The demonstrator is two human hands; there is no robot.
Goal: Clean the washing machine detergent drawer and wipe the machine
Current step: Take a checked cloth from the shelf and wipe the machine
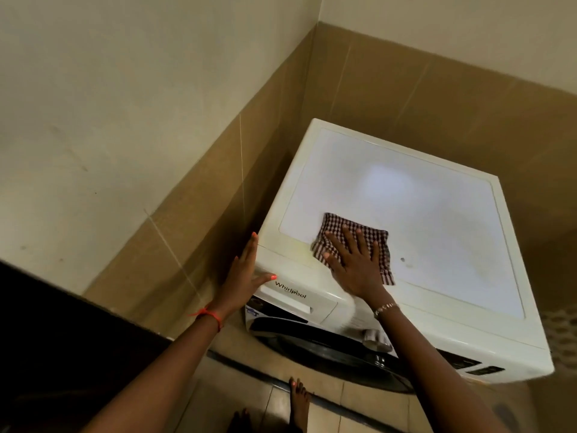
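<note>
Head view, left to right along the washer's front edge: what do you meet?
left hand → Whirlpool logo → cloth, pressed flat under the right hand → dark spot

The right hand (356, 265) lay flat, fingers spread, pressing a cloth (384, 260) onto the washing machine (437, 214) top near its front edge. The left hand (246, 273), fingers straight, rested against the machine's front-left corner.

Bare forearms (150, 370), red thread bracelet (209, 315) on left wrist, pale beaded bracelet (386, 308) on right wrist, coral-painted nails (273, 277) on left hand (246, 276) and right hand (356, 267), bare foot (299, 401) with coral toenails (293, 383).
</note>
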